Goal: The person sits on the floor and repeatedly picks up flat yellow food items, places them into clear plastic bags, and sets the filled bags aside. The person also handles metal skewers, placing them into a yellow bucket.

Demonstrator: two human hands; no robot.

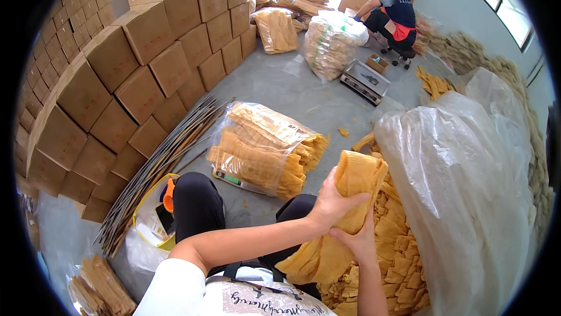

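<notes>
Above a heap of yellow pieces (403, 257), I hold a folded yellow wrinkled sheet (359, 177) that looks like dried tofu skin. My left hand (334, 205) is closed on its left side, with the thumb across the front. Lower down, my right hand (357, 239) grips the same sheet from below and the right. A loose yellow fold (318, 260) hangs beneath my hands over my lap. Ahead and to the left lies a clear plastic bag (260, 146) packed with similar yellow sheets, on top of a flat scale (234, 180) that is mostly covered.
Stacked cartons (143, 76) line the left side, with long thin rods (158, 164) beside them. A yellow-rimmed tub (140, 214) stands by my left knee. Large plastic sheeting (461, 181) covers the right. Farther off are a platform scale (365, 79), a full bag (333, 44) and a seated person (400, 15).
</notes>
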